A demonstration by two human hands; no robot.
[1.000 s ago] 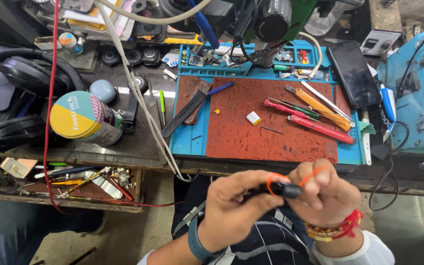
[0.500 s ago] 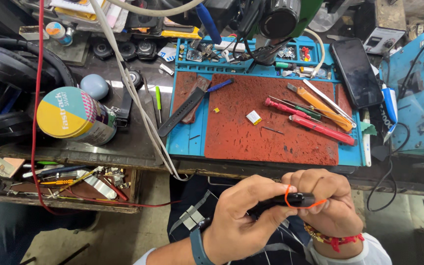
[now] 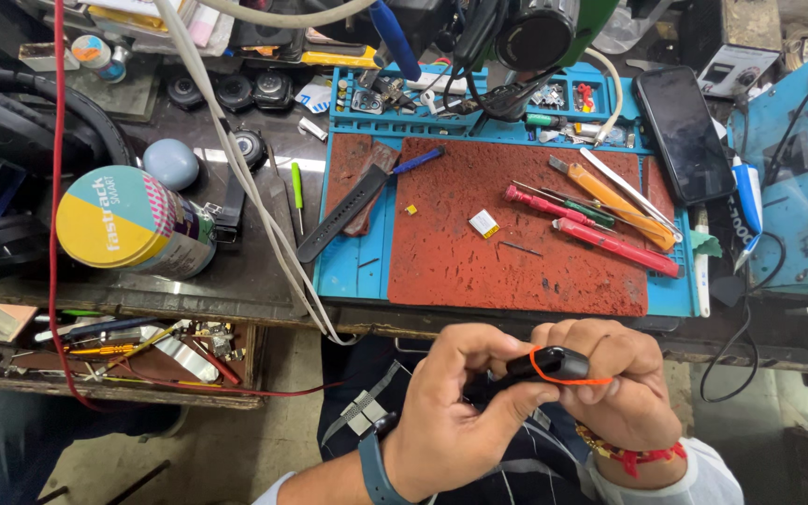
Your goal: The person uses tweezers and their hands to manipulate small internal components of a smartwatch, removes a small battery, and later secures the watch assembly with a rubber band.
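Note:
Below the bench edge, my left hand [image 3: 451, 421] and my right hand [image 3: 614, 383] both grip a small black device [image 3: 554, 363], oblong like a fitness band body. An orange rubber band [image 3: 563, 379] loops around it and over my right fingers. My left thumb presses along the device's lower side. A blue watch sits on my left wrist and red threads on my right wrist.
The blue work mat [image 3: 348, 271] with a red pad [image 3: 516, 243] holds red-handled screwdrivers [image 3: 614, 245], an orange cutter [image 3: 610, 201], a black strap [image 3: 343, 224] and a small battery [image 3: 484, 223]. A phone [image 3: 685, 131], a round tin [image 3: 133, 220] and an open drawer [image 3: 142, 351] lie around.
My head has tilted so the bench sits slightly higher in view. My hands turned the black device and drew closer together; the orange band now wraps more tightly over it.

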